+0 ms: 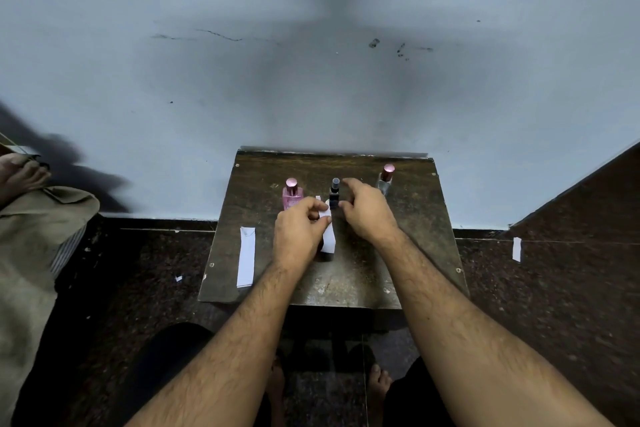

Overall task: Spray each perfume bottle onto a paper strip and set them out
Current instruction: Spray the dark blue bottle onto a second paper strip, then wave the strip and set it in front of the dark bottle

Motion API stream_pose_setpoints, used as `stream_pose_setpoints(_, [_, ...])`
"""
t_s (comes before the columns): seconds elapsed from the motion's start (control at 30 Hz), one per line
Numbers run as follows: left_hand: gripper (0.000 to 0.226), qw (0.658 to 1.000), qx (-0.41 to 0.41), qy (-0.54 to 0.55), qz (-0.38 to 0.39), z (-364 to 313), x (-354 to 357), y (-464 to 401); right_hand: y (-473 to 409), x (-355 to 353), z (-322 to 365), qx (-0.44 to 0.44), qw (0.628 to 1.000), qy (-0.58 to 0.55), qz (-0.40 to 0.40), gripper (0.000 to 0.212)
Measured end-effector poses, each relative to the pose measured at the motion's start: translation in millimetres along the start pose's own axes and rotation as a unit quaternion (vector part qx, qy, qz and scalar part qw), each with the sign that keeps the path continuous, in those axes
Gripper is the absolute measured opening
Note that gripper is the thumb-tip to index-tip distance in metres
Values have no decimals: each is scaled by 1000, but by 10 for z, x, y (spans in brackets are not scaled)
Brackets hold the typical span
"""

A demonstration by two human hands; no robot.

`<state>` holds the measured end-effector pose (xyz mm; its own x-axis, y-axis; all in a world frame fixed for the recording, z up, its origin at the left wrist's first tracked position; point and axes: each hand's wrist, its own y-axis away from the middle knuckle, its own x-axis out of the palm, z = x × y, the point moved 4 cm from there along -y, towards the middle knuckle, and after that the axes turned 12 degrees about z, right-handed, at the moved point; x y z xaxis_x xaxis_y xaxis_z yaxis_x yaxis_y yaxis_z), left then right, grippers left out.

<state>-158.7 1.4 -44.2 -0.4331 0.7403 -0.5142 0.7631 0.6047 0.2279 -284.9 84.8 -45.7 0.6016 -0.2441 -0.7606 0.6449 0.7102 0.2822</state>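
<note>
**A:** Okay, head view, what's on the bench (408, 253)?

**B:** Three perfume bottles along the far side, all upright. Pink bottle (292, 196) on the left with a pink cap, dark bottle (334, 193) in the middle, clear bottle (386, 178) with a pink cap to the right, set a bit further back.

**A:** Hands?

**B:** Left hand (298, 236) is over the middle of the bench, grip pinching a white paper strip (327, 230) between thumb and fingers. Strip runs toward the person from just in front of the dark bottle; lower end lies over something dark I can't make out.

**A:** Right one?

**B:** Right hand (367, 210) hovers just right of the dark bottle, fingers loosely curled and spread toward it, holding nothing. Touching the bottle or not, can't tell. Fingertips a bit blurred.

**A:** More strips?

**B:** Second paper strip (246, 256) lies flat near the left edge of the bench, well apart from the hands, lengthwise toward the person.

**A:** Off the bench?

**B:** Dark speckled floor (554, 305); a paper scrap (516, 248) on it to the right, a tiny bit of paper (178, 278) on the left. Pale blue wall (311, 62) behind. Beige cloth (31, 246) at far left.
</note>
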Motion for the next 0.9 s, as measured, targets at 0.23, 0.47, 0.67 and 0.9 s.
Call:
stream_pose_setpoints(0.23, [13, 997, 31, 64, 10, -220, -132, 163, 420, -234, 93, -9, 978, -206, 11, 8])
stream_pose_setpoints(0.47, [24, 994, 69, 70, 42, -772, -476, 529, 898, -759, 475, -63, 943, -319, 74, 13])
stream_pose_setpoints(0.67, [30, 991, 117, 0, 71, -1328, -843, 933, 1358, -1204, 844, -101, 945, -290, 116, 13])
stream_pose_setpoints(0.9, [32, 980, 183, 6, 84, -1742, -1132, 1306, 1761, -1547, 1130, -140, 939, -312, 43, 16])
